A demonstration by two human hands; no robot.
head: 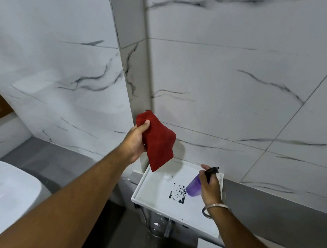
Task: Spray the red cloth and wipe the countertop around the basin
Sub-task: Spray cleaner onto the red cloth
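The left hand (137, 139) is closed around the upper part of the red cloth (157, 142), holding it up in front of the marbled wall tiles (226, 79) so that its lower end hangs over the far left corner of a white tray (197, 221). The right hand (210, 187) grips a purple spray bottle (194, 186) with a black nozzle, low over the tray beside a black smudged mark (178, 193). The white basin (10, 190) sits at lower left, well apart from the cloth.

Left hand (137, 139) holding red cloth (158, 142) aloft, right hand (210, 186) gripping purple spray bottle (194, 187) over white shelf (155, 204)
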